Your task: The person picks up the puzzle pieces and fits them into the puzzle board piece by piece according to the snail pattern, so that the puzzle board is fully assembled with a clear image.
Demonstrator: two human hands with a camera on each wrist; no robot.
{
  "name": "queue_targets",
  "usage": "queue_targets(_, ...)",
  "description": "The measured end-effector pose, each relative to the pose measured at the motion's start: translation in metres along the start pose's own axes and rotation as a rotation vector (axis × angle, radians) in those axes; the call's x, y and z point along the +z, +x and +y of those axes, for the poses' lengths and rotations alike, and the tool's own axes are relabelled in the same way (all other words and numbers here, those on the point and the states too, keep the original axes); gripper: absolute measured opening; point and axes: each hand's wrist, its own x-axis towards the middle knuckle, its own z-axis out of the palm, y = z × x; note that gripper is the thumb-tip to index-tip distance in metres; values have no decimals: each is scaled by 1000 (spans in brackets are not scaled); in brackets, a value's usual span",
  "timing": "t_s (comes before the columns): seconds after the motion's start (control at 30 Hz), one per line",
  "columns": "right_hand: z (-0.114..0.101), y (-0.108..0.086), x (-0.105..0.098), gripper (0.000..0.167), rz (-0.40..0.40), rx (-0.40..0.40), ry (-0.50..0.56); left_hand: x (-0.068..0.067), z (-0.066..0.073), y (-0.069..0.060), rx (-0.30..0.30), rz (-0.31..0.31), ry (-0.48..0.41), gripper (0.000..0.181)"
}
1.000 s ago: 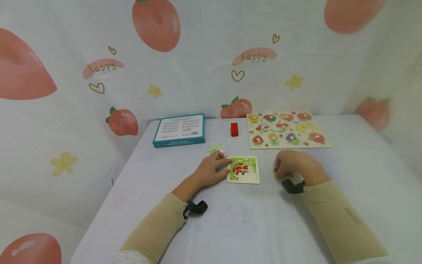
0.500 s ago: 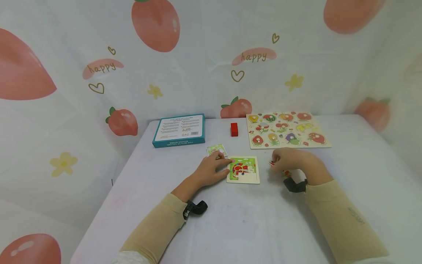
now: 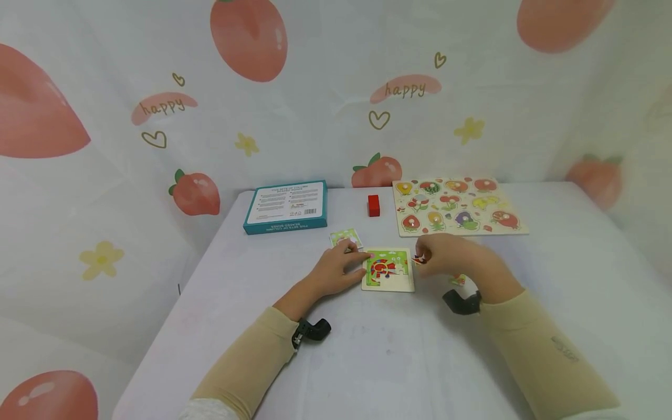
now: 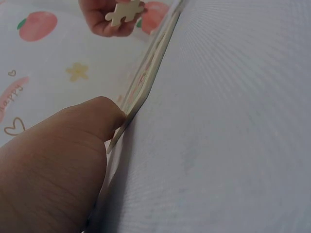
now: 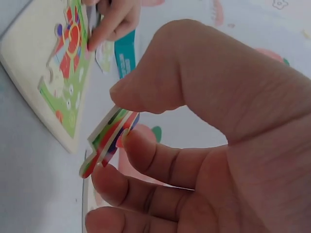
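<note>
A small square jigsaw board [image 3: 396, 284] with a partly filled green and red snail picture lies flat on the table. My left hand [image 3: 332, 269] rests at its left side, index fingertip on the upper left corner and thumb [image 4: 104, 116] against the edge. Just right of the board, my right hand [image 3: 450, 255] pinches a jigsaw piece [image 5: 108, 141] between thumb and fingers. That piece is red, green and blue on its face, with plain pale wood [image 4: 125, 12] behind. It is tilted, held above the table. Under the right wrist lies another colourful piece [image 3: 458, 280], partly hidden.
A green picture piece or stack [image 3: 338, 235] lies beyond my left fingers, partly covered. Farther back are a teal box [image 3: 286, 207], a red block [image 3: 373, 206] and a wooden fruit peg board [image 3: 459, 207]. A printed cloth [image 3: 315, 116] hangs behind the table.
My right hand has lifted the jigsaw piece and moved left with it, close to the board's right edge. The piece under the wrist shows more. My left hand and the board have stayed put.
</note>
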Motion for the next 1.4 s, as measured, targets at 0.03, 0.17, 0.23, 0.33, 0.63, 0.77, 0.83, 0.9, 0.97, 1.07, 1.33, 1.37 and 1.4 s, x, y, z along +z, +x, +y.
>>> queue_targets(0.03, -1, 0, 1, 28, 5, -8, -6, 0, 0, 0, -1, -2, -2, 42)
queue_targets(0.17, -7, 2, 6, 31, 14, -35, -15, -1, 1, 0, 0, 0, -5, 42)
queue_targets(0.23, -9, 4, 9, 32, 18, -44, -20, -1, 1, 0, 2, 4, -3, 42)
queue_targets(0.33, -11, 8, 14, 31, 30, -66, -45, -1, 1, 0, 5, 9, -1, 42)
queue_targets(0.63, -18, 19, 27, 20, 1, -122, -138, -2, 3, 0, 5, 8, -15, 42)
queue_targets(0.77, -22, 20, 33, 22, -12, -118, -148, -2, 3, 0, 8, 10, -18, 41)
queue_targets(0.83, -22, 21, 36, 23, -11, -117, -147, -1, 3, 0, 4, 7, -21, 41)
queue_targets(0.9, -23, 21, 39, 24, -7, -121, -149, -1, 3, 0, 5, 10, -25, 41)
queue_targets(0.97, -23, 22, 41, 25, -1, -128, -150, -1, 3, 0, 5, 13, -27, 41)
queue_targets(1.07, -23, 23, 43, 26, 5, -141, -152, -2, 3, 0, 5, 12, -26, 41)
queue_targets(1.33, -23, 23, 43, 24, 6, -167, -160, -3, 3, 0, 0, 12, -23, 41)
queue_targets(1.37, -24, 23, 42, 23, 5, -172, -159, -3, 3, 0, 0, 12, -24, 41)
queue_targets(1.4, -24, 23, 42, 23, 5, -179, -157, -3, 3, -1, -1, 12, -25, 41)
